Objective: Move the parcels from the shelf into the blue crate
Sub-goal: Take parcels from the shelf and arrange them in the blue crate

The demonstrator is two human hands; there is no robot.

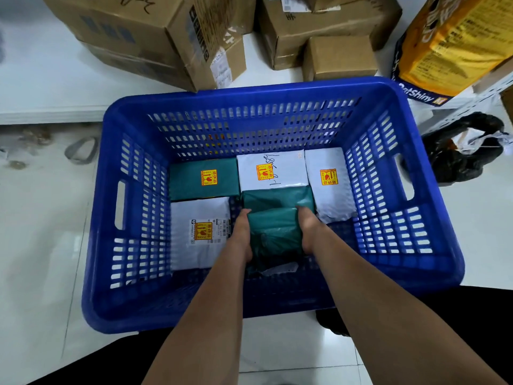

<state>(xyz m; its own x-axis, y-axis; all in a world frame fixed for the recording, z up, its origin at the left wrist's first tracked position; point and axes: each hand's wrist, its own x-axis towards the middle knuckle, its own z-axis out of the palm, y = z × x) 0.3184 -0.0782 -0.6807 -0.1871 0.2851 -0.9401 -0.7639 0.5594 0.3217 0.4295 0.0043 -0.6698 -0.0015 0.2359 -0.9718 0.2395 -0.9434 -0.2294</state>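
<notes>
The left hand [242, 234] and right hand [307, 229] squeeze a green parcel [273, 232] between them, low in the blue crate [433, 245] near its front wall. It leans on another green parcel [277, 197] — it may tip or slide when let go.

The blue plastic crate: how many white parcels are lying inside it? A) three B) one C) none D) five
A: in the blue plastic crate lie three white parcels, one at the front left, one in the back middle and one at the back right, alongside green ones.
</notes>
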